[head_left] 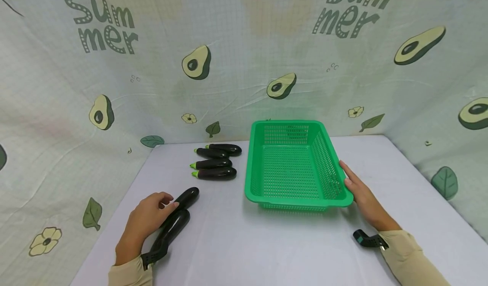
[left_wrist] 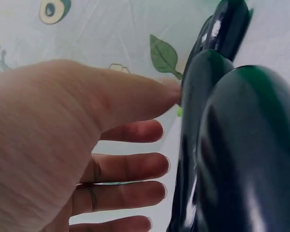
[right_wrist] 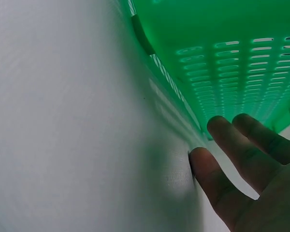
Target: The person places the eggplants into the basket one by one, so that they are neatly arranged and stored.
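So on my feed the big thing is the white-topped table (head_left: pixel 228 239), with a green plastic basket (head_left: pixel 293 202) near its far edge, right of the middle. Basket looks light and a bit flexy; I'd trust the rim over the slotted walls.

Right hand (head_left: pixel 360 195) is loose, fingers spread at the basket's right side; can't tell how firmly they touch, but nothing's gripped. Left hand (head_left: pixel 146 218) is over by the left edge, thumb and fingers apart, clamped on nothing, thumb tip right at the farther eggplant (head_left: pixel 187 197) of a touching pair. The nearer eggplant (head_left: pixel 175 226) lies alongside. Four more eggplants (head_left: pixel 211 163) sit toward the far left corner, stems pointing left.

Guessing they're moderately heavy, firm but bruisable, and slick with that gloss. I'd wrap fingers round the fat middle, not pinch the tip.
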Motion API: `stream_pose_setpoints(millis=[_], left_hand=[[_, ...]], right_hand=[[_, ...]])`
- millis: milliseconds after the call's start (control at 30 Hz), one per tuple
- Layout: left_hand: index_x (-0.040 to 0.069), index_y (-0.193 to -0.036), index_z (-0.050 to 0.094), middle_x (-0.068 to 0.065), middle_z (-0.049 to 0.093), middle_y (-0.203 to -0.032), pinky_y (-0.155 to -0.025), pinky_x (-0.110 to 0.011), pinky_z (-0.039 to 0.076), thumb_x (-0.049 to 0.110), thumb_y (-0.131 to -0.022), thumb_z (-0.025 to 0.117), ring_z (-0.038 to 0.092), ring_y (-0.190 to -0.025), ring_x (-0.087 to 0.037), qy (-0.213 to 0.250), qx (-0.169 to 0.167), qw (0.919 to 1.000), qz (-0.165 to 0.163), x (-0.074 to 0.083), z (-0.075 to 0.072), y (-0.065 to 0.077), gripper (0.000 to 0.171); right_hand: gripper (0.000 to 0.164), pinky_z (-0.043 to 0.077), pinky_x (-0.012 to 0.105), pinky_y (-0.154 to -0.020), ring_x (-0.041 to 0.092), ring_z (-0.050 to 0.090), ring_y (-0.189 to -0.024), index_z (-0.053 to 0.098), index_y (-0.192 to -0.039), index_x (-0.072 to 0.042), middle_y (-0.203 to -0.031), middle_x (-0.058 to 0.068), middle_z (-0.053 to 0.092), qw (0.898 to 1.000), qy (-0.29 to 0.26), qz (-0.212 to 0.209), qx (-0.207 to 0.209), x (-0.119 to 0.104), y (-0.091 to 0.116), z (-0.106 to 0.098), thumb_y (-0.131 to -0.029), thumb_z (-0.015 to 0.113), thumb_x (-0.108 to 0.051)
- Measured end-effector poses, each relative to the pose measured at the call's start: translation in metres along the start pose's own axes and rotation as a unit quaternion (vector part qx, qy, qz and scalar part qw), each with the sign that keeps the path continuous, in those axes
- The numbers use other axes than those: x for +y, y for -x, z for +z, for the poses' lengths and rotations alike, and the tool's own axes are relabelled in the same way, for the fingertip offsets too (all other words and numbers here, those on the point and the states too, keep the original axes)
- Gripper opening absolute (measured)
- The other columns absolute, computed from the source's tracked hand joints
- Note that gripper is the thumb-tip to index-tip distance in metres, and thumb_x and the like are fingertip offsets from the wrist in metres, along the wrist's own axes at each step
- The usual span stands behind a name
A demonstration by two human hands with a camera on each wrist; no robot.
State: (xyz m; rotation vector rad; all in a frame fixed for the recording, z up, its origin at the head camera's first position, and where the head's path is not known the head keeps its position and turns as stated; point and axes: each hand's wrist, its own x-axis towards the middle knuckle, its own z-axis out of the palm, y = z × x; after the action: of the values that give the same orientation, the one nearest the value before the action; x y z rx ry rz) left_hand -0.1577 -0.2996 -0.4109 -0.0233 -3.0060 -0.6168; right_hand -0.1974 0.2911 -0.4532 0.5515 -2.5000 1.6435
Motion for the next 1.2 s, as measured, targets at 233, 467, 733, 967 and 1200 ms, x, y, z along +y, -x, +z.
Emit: stream_pose_setpoints(millis=[233, 467, 733, 967, 1200], left_hand=[[0.016, -0.103, 0.072, 0.001, 0.065, -0.095, -0.064, -0.038, 0.047, 0.045, -0.089, 0.074, 0.06, -0.083, -0.016, 0.008, -0.02, 0.9997, 0.008, 0.001, -0.001, 0.002, 0.032], [0.017, -0.104, 0.071, 0.003, 0.061, -0.091, -0.063, -0.036, 0.045, 0.05, -0.084, 0.078, 0.056, -0.08, -0.015, 0.019, -0.054, 0.9983, 0.0, 0.011, -0.001, 0.004, 0.039], [0.017, -0.103, 0.071, 0.004, 0.061, -0.09, -0.065, -0.037, 0.047, 0.047, -0.083, 0.079, 0.055, -0.08, -0.014, 0.01, -0.083, 0.9965, -0.007, 0.014, 0.0, 0.004, 0.037], [0.017, -0.103, 0.072, 0.004, 0.061, -0.089, -0.065, -0.038, 0.046, 0.05, -0.083, 0.078, 0.055, -0.08, -0.015, 0.003, -0.093, 0.9955, -0.017, 0.018, -0.003, 0.006, 0.04], [0.016, -0.114, 0.07, 0.003, 0.064, -0.094, -0.071, -0.043, 0.048, 0.056, -0.077, 0.081, 0.059, -0.086, -0.015, 0.0, -0.119, 0.992, -0.04, 0.014, -0.004, 0.009, 0.055]], right_hand=[[0.053, 0.003, 0.046, -0.118, 0.022, 0.0, -0.152, 0.011, -0.163, -0.026, -0.168, 0.006, 0.005, 1.0, -0.004, 0.001, -0.002, -0.001, 0.0, 0.0, -0.112, 0.028, -0.027], [0.053, 0.003, 0.047, -0.117, 0.021, 0.001, -0.151, 0.011, -0.163, -0.026, -0.168, 0.005, 0.006, 1.0, 0.001, -0.002, -0.004, 0.002, 0.0, 0.0, -0.112, 0.028, -0.025], [0.053, 0.006, 0.037, -0.117, 0.018, 0.002, -0.151, 0.011, -0.163, -0.026, -0.168, 0.005, 0.006, 1.0, 0.001, -0.004, -0.002, 0.003, 0.001, 0.001, -0.112, 0.028, -0.025], [0.054, 0.003, 0.043, -0.117, 0.015, 0.0, -0.151, 0.01, -0.163, -0.025, -0.168, 0.003, 0.004, 1.0, -0.01, -0.003, -0.005, 0.003, 0.001, 0.0, -0.112, 0.027, -0.025], [0.054, 0.002, 0.037, -0.117, 0.016, -0.001, -0.151, 0.01, -0.163, -0.026, -0.168, 0.003, 0.003, 1.0, -0.004, -0.013, -0.006, 0.004, 0.001, 0.0, -0.112, 0.026, -0.023]])
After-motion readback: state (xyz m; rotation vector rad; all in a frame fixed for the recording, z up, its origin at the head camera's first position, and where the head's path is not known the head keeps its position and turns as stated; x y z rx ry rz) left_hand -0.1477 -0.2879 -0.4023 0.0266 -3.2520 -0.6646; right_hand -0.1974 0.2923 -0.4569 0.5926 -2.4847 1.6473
